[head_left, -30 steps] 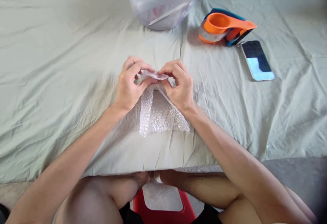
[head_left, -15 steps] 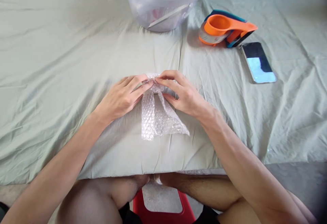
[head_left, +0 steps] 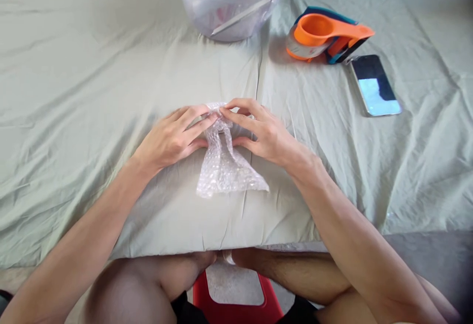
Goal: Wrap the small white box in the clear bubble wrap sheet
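Note:
A piece of clear bubble wrap [head_left: 232,171] lies on the pale green cloth, bunched at its far end and flaring out toward me. My left hand [head_left: 175,136] grips the bunched end from the left, fingertips pressed on its top. From the right, my right hand [head_left: 264,134] pinches the same bunch, its index and middle fingers on top and the thumb lower at the side. The two sets of fingertips almost meet. Whatever may be wrapped inside the bunch cannot be made out.
A translucent plastic basin [head_left: 236,8] with things in it stands at the back. Right of it lies an orange tape dispenser [head_left: 318,30] with a roll of tape, and beside that a phone [head_left: 375,85]. The cloth's near edge hangs above a red stool [head_left: 236,309].
The loose near end of the bubble wrap has spread, its left strip swinging outward. Both hands keep their hold and have shifted slightly left. The whole view has tipped a little.

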{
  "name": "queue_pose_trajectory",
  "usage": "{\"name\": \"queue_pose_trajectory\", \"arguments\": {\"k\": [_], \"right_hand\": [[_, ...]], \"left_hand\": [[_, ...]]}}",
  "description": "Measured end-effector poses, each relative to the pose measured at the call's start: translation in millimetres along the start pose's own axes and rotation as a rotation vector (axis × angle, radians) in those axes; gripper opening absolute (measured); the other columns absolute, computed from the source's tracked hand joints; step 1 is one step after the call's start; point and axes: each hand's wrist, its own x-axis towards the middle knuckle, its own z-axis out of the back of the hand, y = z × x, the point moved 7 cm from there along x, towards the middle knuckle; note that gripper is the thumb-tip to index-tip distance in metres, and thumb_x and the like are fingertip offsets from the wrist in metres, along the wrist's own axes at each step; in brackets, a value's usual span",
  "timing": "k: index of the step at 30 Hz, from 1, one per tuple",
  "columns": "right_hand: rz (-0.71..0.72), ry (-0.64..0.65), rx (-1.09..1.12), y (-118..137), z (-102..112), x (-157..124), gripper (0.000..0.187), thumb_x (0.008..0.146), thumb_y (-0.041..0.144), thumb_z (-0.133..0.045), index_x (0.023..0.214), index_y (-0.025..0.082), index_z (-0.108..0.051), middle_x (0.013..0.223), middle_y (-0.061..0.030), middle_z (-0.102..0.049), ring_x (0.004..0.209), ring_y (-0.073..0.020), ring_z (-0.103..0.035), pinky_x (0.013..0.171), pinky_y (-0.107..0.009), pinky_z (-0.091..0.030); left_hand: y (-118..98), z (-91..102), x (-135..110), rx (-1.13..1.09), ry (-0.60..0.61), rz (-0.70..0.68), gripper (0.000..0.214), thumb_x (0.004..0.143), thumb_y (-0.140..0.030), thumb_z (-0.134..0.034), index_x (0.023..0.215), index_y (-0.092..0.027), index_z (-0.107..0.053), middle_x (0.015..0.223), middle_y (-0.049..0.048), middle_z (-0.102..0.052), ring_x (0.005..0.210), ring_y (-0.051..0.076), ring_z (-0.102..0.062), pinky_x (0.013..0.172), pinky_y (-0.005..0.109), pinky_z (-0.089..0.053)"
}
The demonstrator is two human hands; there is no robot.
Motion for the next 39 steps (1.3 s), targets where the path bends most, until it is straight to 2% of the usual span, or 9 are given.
{"name": "queue_pose_trajectory", "arguments": {"k": [4, 8, 15, 21, 23, 28, 30, 36, 39], "right_hand": [[-0.033, -0.042, 0.012, -1, -7, 3, 0.055, 0.108, 0.029, -0.078, 0.160, 0.034, -0.060, 0.157, -0.0126, -0.064, 0.131, -0.0334, -0.072, 0.115, -0.058, -0.064], [-0.047, -0.139, -0.020, -1, -11, 9, 0.023, 0.115, 0.026, -0.064, 0.138, 0.030, -0.066, 0.141, -0.0112, -0.070, 0.120, -0.0288, -0.074, 0.102, -0.051, -0.065], [-0.005, -0.246, -0.043, 3, -5, 13, 0.011, 0.117, 0.027, -0.059, 0.118, 0.027, -0.070, 0.126, -0.0075, -0.075, 0.102, -0.0215, -0.074, 0.090, -0.043, -0.062], [-0.001, -0.309, 0.065, 11, 2, 13, 0.012, 0.116, 0.030, -0.062, 0.104, 0.027, -0.064, 0.117, -0.0048, -0.074, 0.099, -0.0183, -0.075, 0.088, -0.037, -0.063], [0.009, -0.344, 0.077, 13, 2, 13, 0.012, 0.113, 0.024, -0.063, 0.102, 0.027, -0.062, 0.115, -0.0045, -0.073, 0.099, -0.0177, -0.075, 0.086, -0.036, -0.062], [0.046, -0.340, 0.086, 14, 1, 13, 0.013, 0.107, 0.016, -0.062, 0.102, 0.028, -0.060, 0.114, -0.0044, -0.071, 0.096, -0.0188, -0.073, 0.081, -0.037, -0.060], [0.070, -0.311, 0.120, 14, 1, 12, 0.011, 0.105, 0.017, -0.059, 0.106, 0.029, -0.060, 0.115, -0.0048, -0.069, 0.098, -0.0203, -0.071, 0.083, -0.039, -0.060], [0.068, -0.280, 0.177, 16, -2, 11, 0.021, 0.112, 0.052, -0.062, 0.119, 0.032, -0.064, 0.131, -0.0060, -0.064, 0.102, -0.0228, -0.066, 0.091, -0.045, -0.062], [0.006, -0.341, 0.186, 17, -2, 12, 0.016, 0.115, 0.046, -0.065, 0.110, 0.031, -0.067, 0.128, -0.0054, -0.070, 0.095, -0.0203, -0.068, 0.088, -0.042, -0.062]], "left_hand": [[-3, -3.0, 5, 0.018, -0.089, 0.002, 0.031, 0.117, -0.031, -0.063, 0.146, -0.024, -0.074, 0.137, 0.0116, -0.079, 0.118, 0.029, -0.079, 0.106, 0.049, -0.067], [-8, -2.6, 10, 0.031, -0.206, -0.001, 0.018, 0.116, -0.027, -0.067, 0.129, -0.023, -0.079, 0.126, 0.0093, -0.082, 0.108, 0.026, -0.080, 0.097, 0.043, -0.066], [-14, 0.8, 11, 0.065, -0.312, -0.010, 0.014, 0.112, -0.018, -0.067, 0.123, -0.023, -0.075, 0.118, 0.0066, -0.081, 0.100, 0.022, -0.077, 0.090, 0.038, -0.066], [-23, -4.1, 12, -0.035, -0.142, 0.010, 0.033, 0.105, -0.032, -0.071, 0.136, -0.021, -0.066, 0.136, 0.0163, -0.074, 0.116, 0.033, -0.075, 0.101, 0.051, -0.064], [-25, -4.9, 14, -0.003, -0.174, 0.041, 0.029, 0.105, -0.036, -0.073, 0.128, -0.022, -0.064, 0.131, 0.0148, -0.074, 0.111, 0.032, -0.075, 0.097, 0.049, -0.064], [-20, -5.2, 14, -0.112, -0.395, 0.139, 0.006, 0.112, -0.023, -0.068, 0.114, -0.028, -0.065, 0.114, 0.0024, -0.076, 0.098, 0.020, -0.074, 0.087, 0.036, -0.063], [-15, -6.2, 13, -0.163, -0.447, 0.170, 0.004, 0.114, -0.029, -0.071, 0.111, -0.029, -0.069, 0.111, 0.0013, -0.078, 0.098, 0.020, -0.073, 0.086, 0.035, -0.063], [-4, -7.5, 12, -0.310, -0.403, 0.306, 0.019, 0.112, -0.052, -0.075, 0.112, -0.033, -0.079, 0.117, 0.0039, -0.078, 0.112, 0.024, -0.076, 0.096, 0.041, -0.067], [-6, -4.7, 14, -0.369, -0.376, 0.391, 0.024, 0.112, -0.055, -0.073, 0.114, -0.032, -0.080, 0.125, 0.0055, -0.077, 0.112, 0.022, -0.077, 0.096, 0.039, -0.068]]}}
